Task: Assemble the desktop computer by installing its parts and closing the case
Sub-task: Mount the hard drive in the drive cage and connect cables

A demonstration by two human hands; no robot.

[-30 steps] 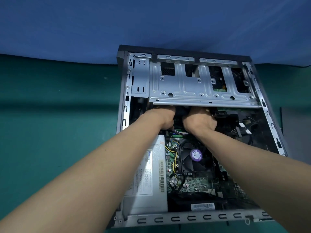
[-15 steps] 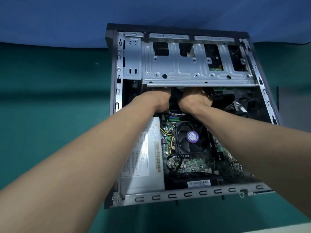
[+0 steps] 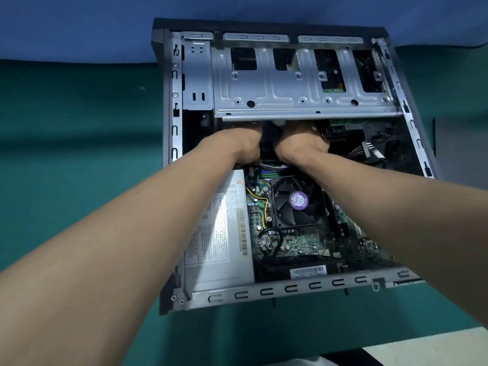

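case (image 3: 290, 287) higher in view, left hand (image 3: 237, 143), right hand (image 3: 301, 143) under drive cage (image 3: 290, 97), cannot tell grip, sticker (image 3: 299, 200) blurred

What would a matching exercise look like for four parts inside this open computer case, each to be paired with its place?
Parts:
1. drive cage
2. power supply
3. cooling fan
4. cable connector

Places:
A. middle, over the motherboard
B. far end of the case
C. right side, at the end of its wires
D. left side, along the wall

Right pairs: 1-B, 2-D, 3-A, 4-C.
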